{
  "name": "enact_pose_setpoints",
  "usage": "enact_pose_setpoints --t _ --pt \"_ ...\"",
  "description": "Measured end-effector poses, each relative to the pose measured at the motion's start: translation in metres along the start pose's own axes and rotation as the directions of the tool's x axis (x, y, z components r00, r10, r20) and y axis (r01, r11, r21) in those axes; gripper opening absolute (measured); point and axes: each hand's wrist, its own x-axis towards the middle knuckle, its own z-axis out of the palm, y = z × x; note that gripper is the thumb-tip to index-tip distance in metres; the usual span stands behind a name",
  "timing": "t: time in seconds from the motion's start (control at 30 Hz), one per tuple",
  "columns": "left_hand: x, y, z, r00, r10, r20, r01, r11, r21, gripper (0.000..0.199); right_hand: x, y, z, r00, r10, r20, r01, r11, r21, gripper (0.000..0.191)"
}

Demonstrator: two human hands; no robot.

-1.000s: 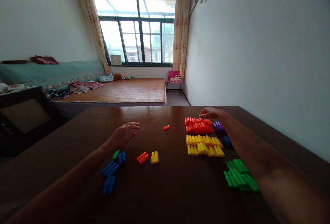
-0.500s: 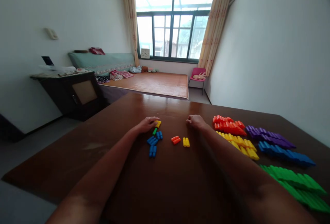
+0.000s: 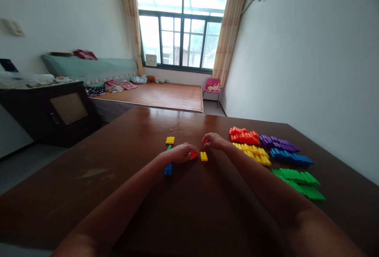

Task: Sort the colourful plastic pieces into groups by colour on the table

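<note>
My left hand [image 3: 182, 153] reaches over the table with its fingertips closed on an orange-red ribbed plastic block [image 3: 193, 155]. My right hand [image 3: 213, 141] is curled a little farther off, pinching a small orange-red block [image 3: 206, 142] that its fingers mostly cover. Between and just below the hands lies a yellow block [image 3: 204, 156]. Beyond my left wrist sit another yellow block [image 3: 169, 140] and a green block [image 3: 169, 147] beside it. Blue blocks [image 3: 168, 169] show under my left forearm, partly hidden by it.
On the right of the brown table [image 3: 177, 217] lie sorted rows of blocks: orange-red [image 3: 244, 136], yellow [image 3: 253, 153], purple [image 3: 280, 143], blue [image 3: 291, 157] and green [image 3: 299, 184]. A bed [image 3: 166, 95] and a pink chair [image 3: 212, 85] stand behind.
My left hand has let go of the yellow block and moved right and nearer, onto the orange-red block. An orange-red piece now shows in my right hand. The view has turned right.
</note>
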Motion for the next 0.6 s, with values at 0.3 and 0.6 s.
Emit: enact_pose_setpoints --t 0.3,0.6 --pt "0.029 0.012 -0.018 0.923 -0.343 0.173 0.265 0.895 0.36 0.049 -0.066 0.081 -0.047 0.961 -0.051 -0.273 0.066 0.997 0.046 0.02" --pt "0.132 0.04 -0.002 0.97 -0.234 -0.07 0.242 0.96 0.141 0.038 -0.116 0.222 -0.106 0.87 0.283 -0.403 -0.303 0.953 0.014 0.03"
